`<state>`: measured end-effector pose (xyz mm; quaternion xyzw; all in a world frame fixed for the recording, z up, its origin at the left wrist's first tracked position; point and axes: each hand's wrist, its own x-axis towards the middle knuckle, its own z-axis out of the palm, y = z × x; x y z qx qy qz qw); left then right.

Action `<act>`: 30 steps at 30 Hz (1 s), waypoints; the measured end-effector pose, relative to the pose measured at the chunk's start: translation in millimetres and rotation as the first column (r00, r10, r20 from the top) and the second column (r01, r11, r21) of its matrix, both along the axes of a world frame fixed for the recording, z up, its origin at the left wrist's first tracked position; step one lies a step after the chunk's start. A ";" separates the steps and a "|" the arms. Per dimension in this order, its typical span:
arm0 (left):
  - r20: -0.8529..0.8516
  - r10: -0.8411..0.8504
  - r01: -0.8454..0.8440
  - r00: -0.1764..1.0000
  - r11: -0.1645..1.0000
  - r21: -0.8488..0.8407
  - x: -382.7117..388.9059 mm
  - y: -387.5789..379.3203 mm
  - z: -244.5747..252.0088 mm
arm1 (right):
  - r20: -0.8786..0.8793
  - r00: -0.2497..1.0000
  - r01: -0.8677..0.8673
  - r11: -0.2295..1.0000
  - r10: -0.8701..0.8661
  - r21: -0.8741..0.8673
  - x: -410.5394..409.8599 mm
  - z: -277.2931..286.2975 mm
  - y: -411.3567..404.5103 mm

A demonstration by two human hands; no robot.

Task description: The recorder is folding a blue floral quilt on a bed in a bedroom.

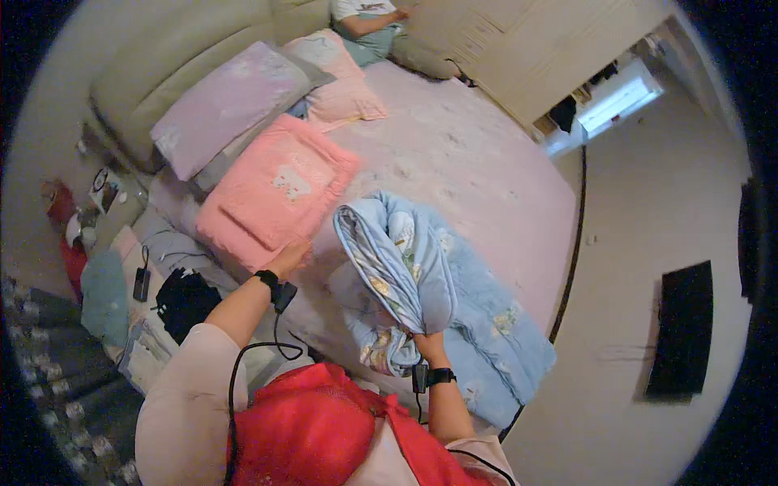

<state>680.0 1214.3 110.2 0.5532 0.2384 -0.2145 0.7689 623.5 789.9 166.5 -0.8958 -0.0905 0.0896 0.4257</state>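
A light blue quilt (480, 291) with a printed pattern lies partly folded on the bed. My right hand (430, 345) is shut on a bunched fold of it, the fingertips hidden in the cloth. To the left, a coral pink ruffled pillow (285, 176) with a white animal patch lies flat on the bed. My left hand (293, 257) touches that pillow's near corner; whether the fingers grip it I cannot tell. Both wrists wear black straps with small cabled boxes.
A lilac pillow (231, 109) and a peach pillow (343, 91) rest near the padded headboard (182, 54). A person (371, 30) sits at the bed's far corner. Black cloth (188, 304) and a black device (141, 284) lie left of me. A television (681, 331) hangs at right.
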 end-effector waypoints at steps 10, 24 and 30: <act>0.407 -0.362 0.460 0.838 0.871 -0.172 85.1 -145.8 56.6 | -0.067 0.947 0.297 0.937 -0.314 -0.185 -116.9 -27.7 -77.8; 0.587 -0.658 -0.038 0.472 0.650 0.759 73.1 -132.7 164.1 | -0.231 0.878 0.370 0.900 -0.420 -0.231 -122.6 -27.4 -67.8; 0.713 -0.536 -0.161 0.452 0.737 0.656 38.2 -131.6 211.9 | -0.120 0.913 0.392 0.920 -0.390 -0.011 -116.4 -43.5 -73.4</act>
